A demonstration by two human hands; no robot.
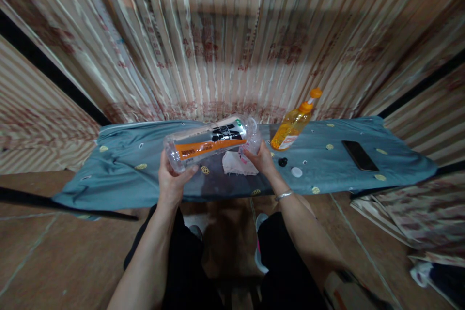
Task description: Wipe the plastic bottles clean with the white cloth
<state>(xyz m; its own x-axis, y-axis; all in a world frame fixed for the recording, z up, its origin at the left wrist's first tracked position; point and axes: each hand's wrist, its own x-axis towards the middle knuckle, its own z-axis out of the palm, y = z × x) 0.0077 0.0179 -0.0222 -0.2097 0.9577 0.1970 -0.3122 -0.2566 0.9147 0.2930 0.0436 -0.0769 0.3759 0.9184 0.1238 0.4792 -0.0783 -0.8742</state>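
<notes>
My left hand (173,179) is wrapped round the base end of a large clear plastic bottle (203,144) with an orange, grey and black label. The bottle lies nearly level in the air, its mouth end a little higher and pointing right. My right hand (262,160) is closed round a smaller clear bottle (253,141) with pink print. The two bottles' necks meet or overlap; I cannot tell if they touch. Below them a white cloth (236,163) with a frayed edge lies on the table. A black cap (282,161) and a white cap (296,172) sit right of my right hand.
A pump bottle (290,131) of orange liquid with an orange top stands at the back right. Farther right a dark phone (359,156) lies on the blue-green tablecloth (119,169). Striped curtains (218,48) hang behind, and dark poles (51,68) flank the table.
</notes>
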